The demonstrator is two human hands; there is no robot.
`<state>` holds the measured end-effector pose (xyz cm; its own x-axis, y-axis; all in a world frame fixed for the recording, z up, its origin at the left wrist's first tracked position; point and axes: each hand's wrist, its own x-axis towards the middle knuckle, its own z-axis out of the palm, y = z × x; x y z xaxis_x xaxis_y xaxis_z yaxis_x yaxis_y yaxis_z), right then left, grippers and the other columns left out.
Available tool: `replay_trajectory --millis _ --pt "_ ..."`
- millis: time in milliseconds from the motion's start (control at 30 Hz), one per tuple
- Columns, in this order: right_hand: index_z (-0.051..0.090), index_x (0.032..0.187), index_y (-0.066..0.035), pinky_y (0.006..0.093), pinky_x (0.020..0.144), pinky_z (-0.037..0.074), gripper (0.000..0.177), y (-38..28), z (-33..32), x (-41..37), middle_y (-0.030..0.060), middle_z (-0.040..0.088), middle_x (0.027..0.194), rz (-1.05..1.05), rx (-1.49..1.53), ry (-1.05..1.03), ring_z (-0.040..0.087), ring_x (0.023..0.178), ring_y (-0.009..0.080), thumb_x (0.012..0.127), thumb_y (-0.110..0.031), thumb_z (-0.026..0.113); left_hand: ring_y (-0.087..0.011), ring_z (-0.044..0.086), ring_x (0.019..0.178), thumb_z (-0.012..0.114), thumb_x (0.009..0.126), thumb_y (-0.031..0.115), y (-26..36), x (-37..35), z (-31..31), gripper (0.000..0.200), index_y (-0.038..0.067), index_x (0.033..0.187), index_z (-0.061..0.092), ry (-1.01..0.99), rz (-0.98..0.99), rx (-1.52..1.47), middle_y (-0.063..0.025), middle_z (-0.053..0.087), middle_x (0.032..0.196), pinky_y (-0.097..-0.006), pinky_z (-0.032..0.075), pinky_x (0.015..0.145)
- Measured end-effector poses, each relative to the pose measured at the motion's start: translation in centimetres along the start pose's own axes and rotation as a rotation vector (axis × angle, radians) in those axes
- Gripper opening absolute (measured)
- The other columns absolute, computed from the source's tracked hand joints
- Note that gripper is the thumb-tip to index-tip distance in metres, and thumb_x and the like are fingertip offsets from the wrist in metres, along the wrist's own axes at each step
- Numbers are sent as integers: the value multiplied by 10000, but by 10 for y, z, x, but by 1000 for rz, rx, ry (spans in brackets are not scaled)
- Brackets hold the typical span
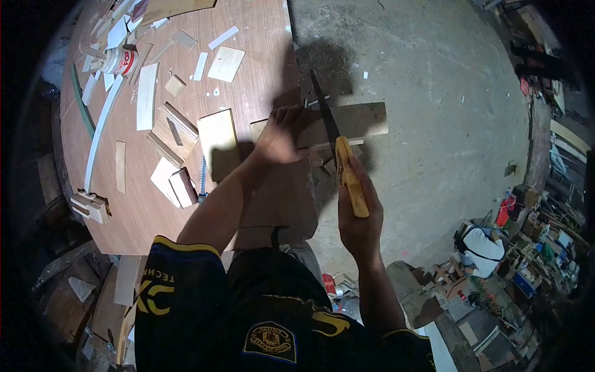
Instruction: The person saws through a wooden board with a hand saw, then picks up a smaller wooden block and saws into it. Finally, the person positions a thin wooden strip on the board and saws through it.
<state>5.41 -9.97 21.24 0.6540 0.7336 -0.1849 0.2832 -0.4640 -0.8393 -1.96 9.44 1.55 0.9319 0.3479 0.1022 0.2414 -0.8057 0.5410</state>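
My right hand (362, 217) is closed around the yellow handle of a handsaw (351, 180). The saw's dark, narrow blade points away from me and crosses a wooden board (362, 119) that juts past the table's right edge. My left hand (279, 136) grips this board at the edge, its fingers curled, to the left of the blade. Shadow covers part of the board, so the depth of any cut cannot be made out. Beside my left forearm lies a pale rectangular wood block (220, 139).
The brown table (266, 204) carries a glue bottle (119, 61), a small wooden frame piece (171, 133), a dark-edged block (183, 188) and several thin offcuts. Concrete floor (434, 155) lies to the right. A seated person (482, 249) is at the lower right among scrap wood.
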Motion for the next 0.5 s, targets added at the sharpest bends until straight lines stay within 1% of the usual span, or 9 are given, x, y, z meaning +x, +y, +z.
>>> replay_trajectory --millis 67,100,133,167,200,267,300,367,500 --pt "377 1514 -89 438 911 572 558 1 3 -3 270 596 1332 -16 0 24 637 1177 392 984 -48 546 -378 463 1241 766 682 499 -10 0 1 854 129 1414 528 -43 82 12 -165 507 1363 -519 358 1052" --pt "380 1513 -89 439 915 572 555 1 4 -2 272 593 1335 -49 -11 38 631 1183 399 984 -48 545 -378 463 1241 766 682 499 -9 -2 -2 854 129 1414 528 -43 86 12 -165 507 1363 -519 358 1052" --pt "380 1513 -89 439 915 572 555 -2 5 -1 272 593 1335 -55 -14 38 631 1183 399 984 -48 545 -377 463 1240 760 686 485 -8 -5 -3 844 80 1390 531 -27 88 95 -181 501 1349 -506 362 1052" --pt "415 1484 -46 421 982 527 523 -8 7 -1 251 566 1377 -5 30 30 601 1234 367 978 -18 543 -376 463 1238 754 690 472 -7 -7 -3 837 31 1366 533 -15 91 174 -197 494 1335 -493 365 1053" --pt "450 1456 -2 404 1049 483 492 -12 9 -4 229 540 1419 53 73 19 571 1284 336 972 11 540 -376 463 1238 754 690 472 -3 -5 -9 837 31 1366 533 -19 90 165 -197 494 1335 -493 365 1053" --pt "460 1450 -2 404 1048 483 487 -13 14 -8 230 542 1417 79 59 23 570 1285 337 971 10 544 -370 487 1195 729 704 326 5 -3 -24 717 41 1338 550 69 72 21 -179 518 1268 -491 386 1034" --pt "470 1445 -2 404 1047 483 481 -13 16 -6 231 544 1416 84 52 31 569 1286 337 970 8 547 -370 487 1195 729 704 326 2 -2 -20 717 41 1338 550 68 71 19 -179 518 1268 -491 386 1034" --pt "477 1439 1 405 1049 481 474 -14 13 -5 231 545 1416 80 31 29 567 1290 335 971 4 551 -366 506 1144 697 702 211 -4 -4 -12 622 58 1292 574 33 80 73 -158 529 1201 -497 402 1009" --pt "491 1432 4 404 1058 474 463 -21 4 3 226 543 1423 114 37 22 552 1309 331 973 -6 555 -363 508 1128 677 698 154 -1 -7 -13 593 80 1278 579 28 60 54 -146 530 1183 -499 407 995"
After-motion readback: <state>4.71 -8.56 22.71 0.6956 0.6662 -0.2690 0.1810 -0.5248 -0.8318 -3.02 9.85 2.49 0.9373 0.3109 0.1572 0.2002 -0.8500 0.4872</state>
